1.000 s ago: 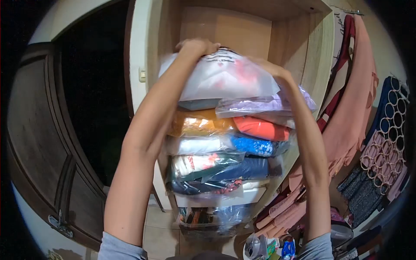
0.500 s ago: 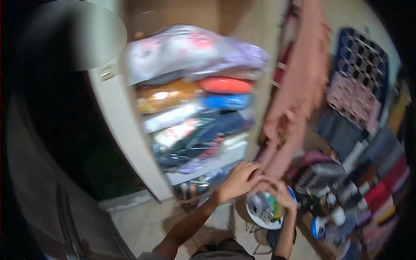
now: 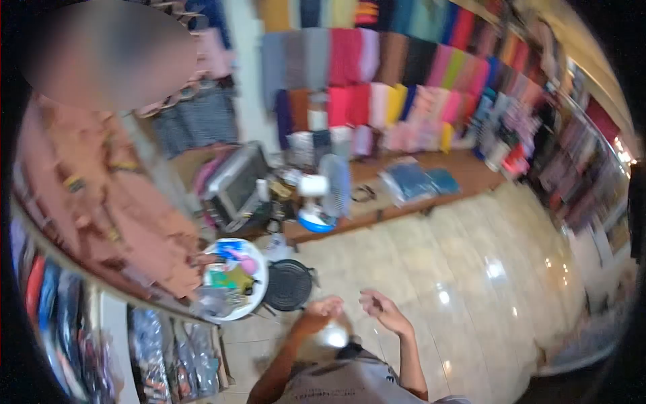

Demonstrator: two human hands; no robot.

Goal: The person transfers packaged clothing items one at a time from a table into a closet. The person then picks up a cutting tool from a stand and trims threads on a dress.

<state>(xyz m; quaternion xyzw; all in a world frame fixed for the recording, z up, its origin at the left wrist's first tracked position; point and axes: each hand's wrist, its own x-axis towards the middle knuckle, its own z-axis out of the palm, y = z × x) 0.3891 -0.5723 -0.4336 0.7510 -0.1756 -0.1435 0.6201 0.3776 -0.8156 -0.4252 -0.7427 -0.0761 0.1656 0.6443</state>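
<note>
- Step in hand, my judgement: between handlings. No load shows in either grip over the tiled floor.
- Right grip: fingers apart, nothing visible in it. Left grip: fingers partly curled and blurred; I cannot tell whether they meet or pinch something small. The two do not touch each other.
- Nearest thing: black stool, just beyond and to the left of the left grip; I see no contact.
- What a move from here calls for, as I judge it: a steadier view first, then a reach past the stool's edge, keeping the fingers spread.
- Round white tabletop, beside the stool: it bears a blue item, a pink item, a green packet and something in clear plastic. Too smeared for me to identify further.
- Cabinet at lower left: its lower compartment holds bundles in clear plastic; contents unreadable.
- Wall shelves: rows of folded cloth in many colours.
- Low brown platform: carries a blue packet that looks plastic-wrapped.
- Dark bag behind the white top: I cannot see inside.
</note>
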